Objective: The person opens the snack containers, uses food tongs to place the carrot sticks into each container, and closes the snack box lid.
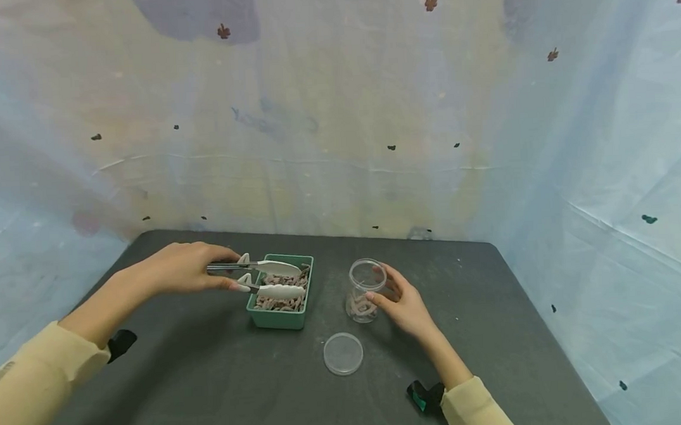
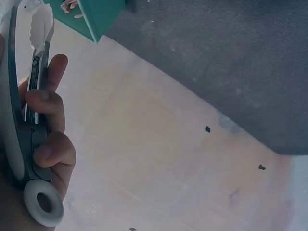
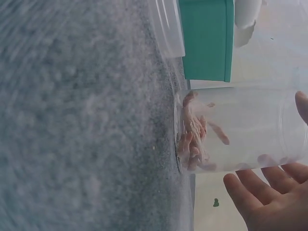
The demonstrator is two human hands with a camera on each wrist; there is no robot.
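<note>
Both hands are occupied in the head view. On the left, the left hand point(image 1: 191, 268) pinches one pair of white-tipped kitchen tongs point(image 1: 281, 292), its two tips parted above one green plastic tub point(image 1: 277, 320). Held level like this, the tips probably have room to reach into the twisted brown pieces point(image 1: 276, 304), which overlap too much to count; whether they touch any, I cannot tell. To the right, the right hand point(image 1: 404, 301) curves round one clear screw-top jar point(image 1: 362, 291), thumb on the near side and fingers on the far right, likely to steady so light a vessel. One round clear lid point(image 1: 343, 354) lies on the dark counter point(image 1: 239, 382), nearer than tub and jar, which leaves the jar's mouth uncovered.

From the left wrist, curled fingers press along the tongs' handle, with one pale ring point(image 2: 31, 204) at its end; this grip presumably governs how far the tips part. One corner of the tub shows.

From the right wrist, the jar stands upright on the counter, fingers along its wall and thumb by the rim, perhaps so the opening remains unblocked. Several similar pieces lie tangled at its bottom, beyond exact counting.
</note>
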